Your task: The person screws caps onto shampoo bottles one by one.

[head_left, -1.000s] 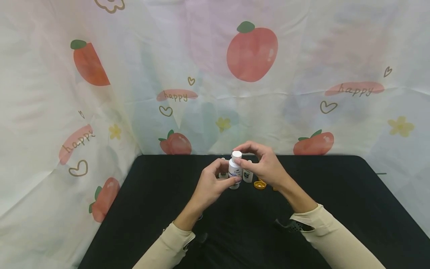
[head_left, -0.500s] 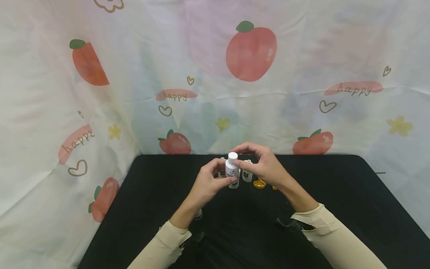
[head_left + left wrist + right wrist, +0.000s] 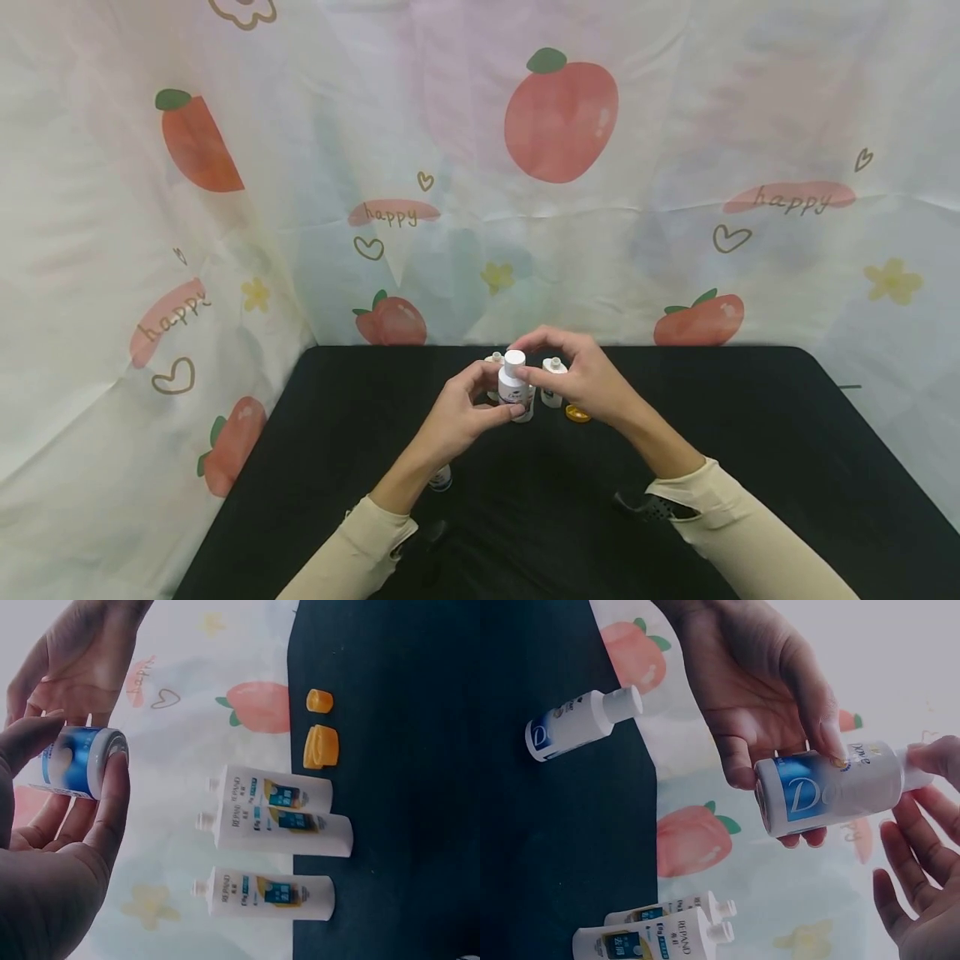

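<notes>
A small white Dove bottle [image 3: 855, 787] with a blue label band is held up above the table between both hands. My left hand [image 3: 461, 408] grips its body, thumb in front and fingers behind. The right hand [image 3: 592, 379] pinches the white cap [image 3: 514, 358] between thumb and fingers. In the right wrist view the bottle lies sideways across the picture, its cap partly hidden by the right fingers. The left wrist view shows its base [image 3: 112, 754] against the left fingers.
Three white bottles with bare nozzles, including a front one [image 3: 270, 896], stand behind the hands. Two orange caps [image 3: 321, 747] [image 3: 319, 701] lie beside them. Another capped Dove bottle [image 3: 577, 724] stands near the left forearm. A printed curtain [image 3: 562, 250] hangs behind the black table [image 3: 360, 417].
Both hands have come down slightly, and the Dove bottle has shifted a little left and lower. The right hand stays at the cap. One orange cap is now hidden in the head view.
</notes>
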Tool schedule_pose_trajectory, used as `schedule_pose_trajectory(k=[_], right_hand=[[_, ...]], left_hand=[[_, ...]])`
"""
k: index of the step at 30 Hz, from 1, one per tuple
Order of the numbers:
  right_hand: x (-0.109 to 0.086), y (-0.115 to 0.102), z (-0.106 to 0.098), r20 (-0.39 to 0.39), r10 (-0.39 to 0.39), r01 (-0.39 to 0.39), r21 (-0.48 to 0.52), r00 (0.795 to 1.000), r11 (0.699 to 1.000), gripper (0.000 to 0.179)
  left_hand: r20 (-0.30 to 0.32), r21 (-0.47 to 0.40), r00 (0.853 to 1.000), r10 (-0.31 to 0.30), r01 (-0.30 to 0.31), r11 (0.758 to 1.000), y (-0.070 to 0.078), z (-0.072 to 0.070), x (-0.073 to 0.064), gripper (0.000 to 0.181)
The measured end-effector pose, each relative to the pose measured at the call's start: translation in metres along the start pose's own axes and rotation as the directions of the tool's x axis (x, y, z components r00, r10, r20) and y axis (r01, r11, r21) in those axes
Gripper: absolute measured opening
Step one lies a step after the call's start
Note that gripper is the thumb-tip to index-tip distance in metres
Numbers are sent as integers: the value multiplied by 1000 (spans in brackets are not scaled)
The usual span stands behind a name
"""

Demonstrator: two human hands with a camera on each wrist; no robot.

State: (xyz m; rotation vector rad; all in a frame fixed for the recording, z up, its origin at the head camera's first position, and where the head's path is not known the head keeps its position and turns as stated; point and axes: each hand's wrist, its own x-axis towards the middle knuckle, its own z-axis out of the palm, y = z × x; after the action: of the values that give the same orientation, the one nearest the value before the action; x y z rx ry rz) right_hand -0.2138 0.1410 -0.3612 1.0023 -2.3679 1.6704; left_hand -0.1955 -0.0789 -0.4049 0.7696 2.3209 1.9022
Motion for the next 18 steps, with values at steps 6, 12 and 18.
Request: schedule_pose_trajectory(k=[6, 12, 18], right_hand=[[0, 3, 6, 26, -3, 3, 16, 1000, 1000, 25], [1, 4, 10, 56, -3, 2, 19, 998, 1000, 27], [2, 5, 14, 60, 8, -6, -32, 998, 999, 25]], left_hand=[[15, -1, 999, -34, 34, 999, -3, -6, -4, 40], [24, 4, 999, -41, 41, 999, -6, -11, -7, 39], [31, 47, 998, -52, 51, 998, -11, -16, -10, 38]])
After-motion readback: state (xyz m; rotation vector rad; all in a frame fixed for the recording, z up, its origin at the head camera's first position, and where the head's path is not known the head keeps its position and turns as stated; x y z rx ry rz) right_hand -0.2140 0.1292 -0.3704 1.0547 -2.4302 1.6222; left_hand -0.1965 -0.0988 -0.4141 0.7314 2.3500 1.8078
